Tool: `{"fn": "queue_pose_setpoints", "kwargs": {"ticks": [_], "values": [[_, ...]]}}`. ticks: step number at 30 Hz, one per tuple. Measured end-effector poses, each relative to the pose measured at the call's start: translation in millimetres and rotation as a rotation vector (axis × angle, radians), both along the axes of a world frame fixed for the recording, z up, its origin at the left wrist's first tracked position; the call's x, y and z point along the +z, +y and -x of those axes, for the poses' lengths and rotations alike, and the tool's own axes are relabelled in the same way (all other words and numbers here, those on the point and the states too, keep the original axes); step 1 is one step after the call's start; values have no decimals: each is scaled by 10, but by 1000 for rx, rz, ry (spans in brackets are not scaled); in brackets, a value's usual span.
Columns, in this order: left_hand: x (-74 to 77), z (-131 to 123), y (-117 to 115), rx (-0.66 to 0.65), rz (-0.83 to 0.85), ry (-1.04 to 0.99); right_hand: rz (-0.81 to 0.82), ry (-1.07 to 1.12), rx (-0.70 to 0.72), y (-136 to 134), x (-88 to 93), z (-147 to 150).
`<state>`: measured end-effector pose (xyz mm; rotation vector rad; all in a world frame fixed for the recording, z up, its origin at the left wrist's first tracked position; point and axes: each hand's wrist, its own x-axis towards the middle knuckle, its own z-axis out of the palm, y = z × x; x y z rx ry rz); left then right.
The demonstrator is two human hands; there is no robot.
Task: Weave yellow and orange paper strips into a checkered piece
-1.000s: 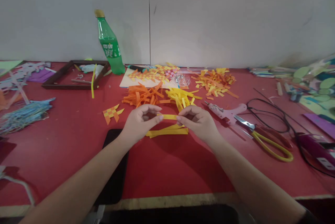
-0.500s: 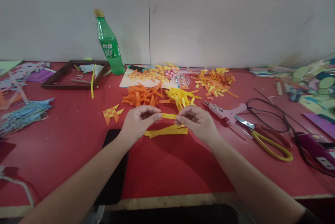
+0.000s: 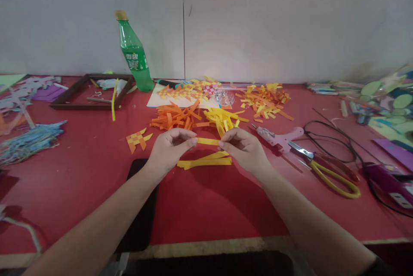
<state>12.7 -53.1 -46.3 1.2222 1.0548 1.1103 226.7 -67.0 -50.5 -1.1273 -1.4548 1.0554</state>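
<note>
A short yellow paper strip (image 3: 208, 141) is stretched level between my two hands, above the red table. My left hand (image 3: 172, 149) pinches its left end between thumb and fingers. At the other end, my right hand (image 3: 243, 147) closes its fingertips on the strip. Just below lie several longer yellow paper strips (image 3: 206, 162), flat on the table. Beyond my hands sit a pile of orange strips (image 3: 176, 116) and a pile of yellow strips (image 3: 226, 118). A woven orange and yellow paper fish (image 3: 138, 139) lies left of my left hand.
A dark phone (image 3: 138, 220) lies under my left forearm. A green bottle (image 3: 137, 63) stands at the back beside a brown frame (image 3: 61, 106). To the right are a pink glue gun (image 3: 280, 139), scissors (image 3: 335, 183) and a black cord (image 3: 350, 142). More folded paper pieces (image 3: 266, 99) lie behind.
My hands have drawn very slightly apart, so a little more of the yellow strip shows between them. Everything on the table stays where it was.
</note>
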Motion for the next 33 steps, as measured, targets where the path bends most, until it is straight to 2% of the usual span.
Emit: {"fn": "queue_pose_setpoints", "kwargs": {"ticks": [7, 13, 15, 18, 21, 24, 28, 30, 33], "values": [[2, 1, -11, -45, -27, 44, 30, 60, 13, 13, -11, 5], [-6, -1, -11, -73, -64, 116, 15, 0, -14, 6, -9, 22], [-17, -2, -10, -76, -82, 162, -16, -32, -60, 17, -10, 1], [-21, -4, -26, -87, -106, 249, -98, -146, -266, 71, -38, -89], [-8, 2, -62, -259, -314, 524, -166, -434, -450, 153, -90, -209], [-5, 19, -87, -489, -604, 884, -208, -618, -467, 195, -110, -272], [-30, 33, -76, -534, -643, 1017, -372, -778, -384, 129, -53, -214], [-46, 31, -62, -526, -637, 1015, -442, -828, -208, 63, -24, -149], [-63, 24, -50, -514, -635, 1008, -416, -850, 111, -27, -20, -48]]}}
